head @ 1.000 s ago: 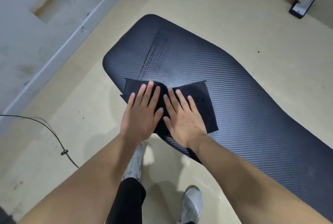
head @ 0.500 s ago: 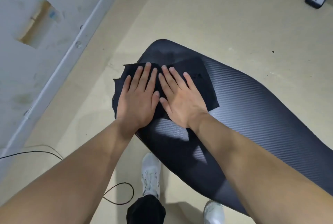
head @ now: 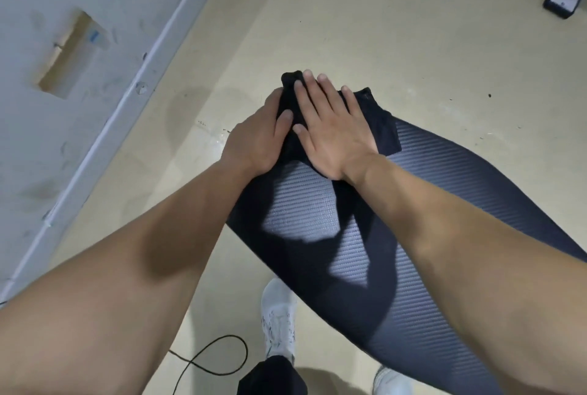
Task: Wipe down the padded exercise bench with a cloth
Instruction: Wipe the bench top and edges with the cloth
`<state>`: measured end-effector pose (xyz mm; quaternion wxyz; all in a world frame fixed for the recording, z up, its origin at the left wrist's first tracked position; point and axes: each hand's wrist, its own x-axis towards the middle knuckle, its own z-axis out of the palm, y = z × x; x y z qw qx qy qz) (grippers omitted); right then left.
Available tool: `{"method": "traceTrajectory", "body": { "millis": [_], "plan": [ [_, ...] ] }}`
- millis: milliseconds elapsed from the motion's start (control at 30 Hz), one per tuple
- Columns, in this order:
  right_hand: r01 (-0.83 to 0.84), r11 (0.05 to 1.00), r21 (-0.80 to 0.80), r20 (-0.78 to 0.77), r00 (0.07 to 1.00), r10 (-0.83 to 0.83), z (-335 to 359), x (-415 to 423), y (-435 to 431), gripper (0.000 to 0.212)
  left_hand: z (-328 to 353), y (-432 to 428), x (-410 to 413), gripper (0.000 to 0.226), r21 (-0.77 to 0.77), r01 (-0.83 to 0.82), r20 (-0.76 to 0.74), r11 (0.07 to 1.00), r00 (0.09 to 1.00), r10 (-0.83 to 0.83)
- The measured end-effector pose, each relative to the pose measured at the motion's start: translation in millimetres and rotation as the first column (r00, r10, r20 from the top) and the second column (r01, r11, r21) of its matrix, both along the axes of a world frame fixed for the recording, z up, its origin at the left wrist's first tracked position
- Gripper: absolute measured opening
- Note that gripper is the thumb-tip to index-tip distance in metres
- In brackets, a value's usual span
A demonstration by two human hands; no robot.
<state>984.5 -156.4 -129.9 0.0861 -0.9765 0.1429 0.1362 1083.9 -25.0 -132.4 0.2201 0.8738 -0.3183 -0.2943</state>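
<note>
Lying bunched at the far end of the padded desk [head: 444,191], the dark cloth [head: 379,123] sits under both hands. Right hand [head: 332,131] presses it flat, fingers straight and slightly spread. Left hand [head: 255,140] curls its fingers over the desk's end edge round the cloth, thumb on top. Desk surface is ribbed, dark blue. Beige floor [head: 381,29] all round; scuffed grey wall [head: 47,147] at left; black cable [head: 219,359] and white shoe [head: 279,315] below.
</note>
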Motion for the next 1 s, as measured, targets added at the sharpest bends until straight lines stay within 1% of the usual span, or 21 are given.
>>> {"method": "traceTrajectory", "body": {
  "millis": [67, 133, 233, 300, 367, 467, 533, 633, 700, 800, 933, 1000],
  "plan": [
    [0.001, 1.000, -0.011, -0.012, 1.000, -0.002, 1.5, 0.3, 4.8, 0.067, 5.3, 15.0, -10.7, 0.047, 0.045, -0.093, -0.013, 0.995, 0.996, 0.093],
    [-0.037, 0.999, -0.008, -0.007, 0.999, 0.037, 2.3, -0.5, 21.7, 0.069, 8.8, 38.6, -23.7, 0.046, 0.076, -0.139, 0.001, 0.987, 0.990, 0.140],
    [-0.117, 0.993, 0.006, 0.023, 0.993, 0.117, 2.3, -8.3, 61.5, 0.067, 11.0, 70.4, -43.2, 0.041, 0.057, -0.233, 0.012, 0.971, 0.973, 0.232],
    [-0.155, 0.988, 0.004, 0.031, 0.987, 0.155, 1.7, -19.0, 87.9, 0.065, 10.0, 87.2, -58.9, 0.038, 0.006, -0.365, -0.063, 0.931, 0.929, 0.365],
    [-0.191, 0.981, -0.018, 0.032, 0.981, 0.192, 0.2, -32.1, 106.7, 0.065, 8.8, 98.0, -77.1, 0.038, -0.070, -0.538, -0.188, 0.840, 0.834, 0.518],
    [-0.243, 0.969, -0.042, 0.037, 0.969, 0.245, -1.8, -58.4, 125.6, 0.064, 7.7, 107.3, -120.1, 0.043, -0.119, -0.773, -0.393, 0.623, 0.613, 0.685],
    [-0.284, 0.958, -0.044, 0.033, 0.958, 0.285, -0.5, -81.3, 132.2, 0.063, 7.4, 110.2, -156.0, 0.044, -0.128, -0.843, -0.470, 0.522, 0.515, 0.717],
    [-0.347, 0.937, -0.033, 0.014, 0.938, 0.347, 1.3, -124.2, 128.9, 0.062, 3.2, 112.1, -208.7, 0.041, -0.116, -0.887, -0.554, 0.448, 0.432, 0.712],
    [-0.374, 0.927, -0.020, 0.012, 0.927, 0.374, 2.6, -158.3, 121.6, 0.062, -0.2, 108.7, -245.3, 0.040, -0.066, -0.895, -0.583, 0.441, 0.394, 0.711],
    [-0.382, 0.924, 0.013, -0.012, 0.924, 0.382, 5.0, -217.5, 106.6, 0.063, -0.7, 97.1, -306.8, 0.049, -0.022, -0.904, -0.616, 0.428, 0.349, 0.706],
    [-0.393, 0.919, -0.038, -0.056, 0.919, 0.390, 7.7, -292.4, 90.8, 0.064, 12.8, 79.9, -374.8, 0.051, -0.009, -0.880, -0.586, 0.474, 0.389, 0.711],
    [-0.389, 0.919, -0.059, -0.077, 0.920, 0.385, 8.5, -324.4, 84.7, 0.065, 21.1, 73.4, -403.5, 0.052, 0.034, -0.831, -0.538, 0.555, 0.453, 0.711]
  ]
}}
